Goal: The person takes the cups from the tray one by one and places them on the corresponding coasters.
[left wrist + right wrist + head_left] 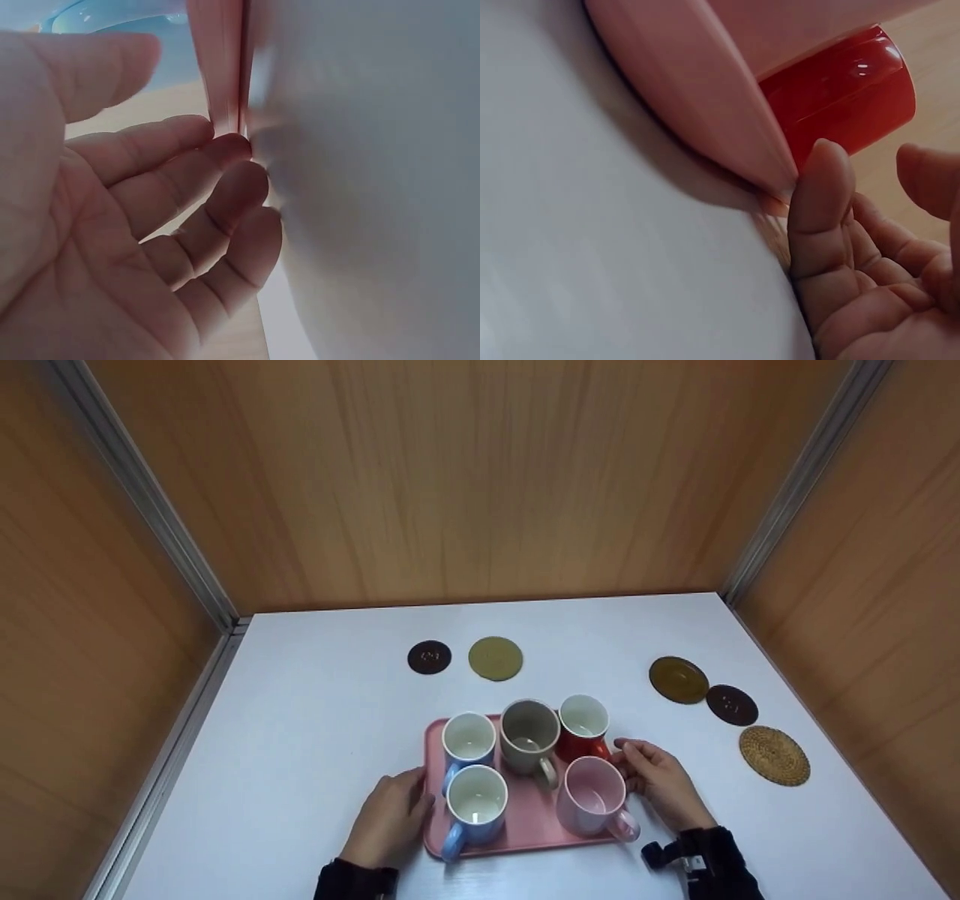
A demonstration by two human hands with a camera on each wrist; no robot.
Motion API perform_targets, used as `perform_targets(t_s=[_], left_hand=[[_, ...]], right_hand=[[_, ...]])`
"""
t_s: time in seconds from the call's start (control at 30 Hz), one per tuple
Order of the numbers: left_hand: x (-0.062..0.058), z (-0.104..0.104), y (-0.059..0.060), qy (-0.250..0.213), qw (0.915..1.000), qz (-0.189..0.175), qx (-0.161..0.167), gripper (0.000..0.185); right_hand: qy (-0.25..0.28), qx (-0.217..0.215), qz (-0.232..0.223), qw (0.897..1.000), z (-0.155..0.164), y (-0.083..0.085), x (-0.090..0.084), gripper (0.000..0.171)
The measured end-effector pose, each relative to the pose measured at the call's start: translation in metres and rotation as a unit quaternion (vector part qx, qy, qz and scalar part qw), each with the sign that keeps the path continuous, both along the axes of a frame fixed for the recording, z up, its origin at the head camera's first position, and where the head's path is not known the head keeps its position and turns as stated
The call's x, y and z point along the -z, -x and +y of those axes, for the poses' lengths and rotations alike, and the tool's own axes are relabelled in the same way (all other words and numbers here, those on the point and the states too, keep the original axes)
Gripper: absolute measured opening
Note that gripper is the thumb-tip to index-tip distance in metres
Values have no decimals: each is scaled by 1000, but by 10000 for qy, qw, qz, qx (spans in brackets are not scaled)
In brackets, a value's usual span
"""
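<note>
A pink tray point(536, 819) lies on the white table point(315, 720) and carries two blue mugs point(469, 740) point(477, 804), a grey mug point(529, 733), a red mug point(583, 725) and a pink mug point(594, 799). My left hand point(405, 802) rests at the tray's left edge. In the left wrist view its fingertips point(234, 148) touch the tray's rim point(223, 67) with the thumb held apart. My right hand point(645, 776) is at the tray's right edge. In the right wrist view its fingertip point(821, 180) meets the rim point(697, 82) beside the red mug point(847, 97).
Beyond the tray lie a dark brown coaster point(429, 657) and an olive coaster point(495, 658). To the right lie a brown coaster point(678, 679), a dark one point(731, 705) and a woven one point(774, 755). Wooden walls close in the table on three sides.
</note>
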State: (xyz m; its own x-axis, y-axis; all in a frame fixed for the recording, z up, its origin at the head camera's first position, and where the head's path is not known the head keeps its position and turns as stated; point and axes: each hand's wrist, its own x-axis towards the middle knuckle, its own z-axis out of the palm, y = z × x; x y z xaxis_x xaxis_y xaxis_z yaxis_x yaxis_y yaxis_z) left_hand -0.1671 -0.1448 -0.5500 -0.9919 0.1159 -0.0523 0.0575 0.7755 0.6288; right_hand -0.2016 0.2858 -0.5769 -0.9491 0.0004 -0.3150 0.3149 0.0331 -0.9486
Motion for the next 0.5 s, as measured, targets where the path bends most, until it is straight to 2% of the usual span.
perform_targets(t_s=[0.17,0.37,0.5], left_hand=[[0,-1,1,131,9998,-116,-105,46],[2,-3,1,388,9986,339,97,35],[3,-3,1,417,9983,341,204,32]], right_hand=[[-5,9,-8,10000,0,-1,1,52],[55,-35,-4,10000,1,-1,0,54],[27,-23,28,10000,3,-2,-3,57]])
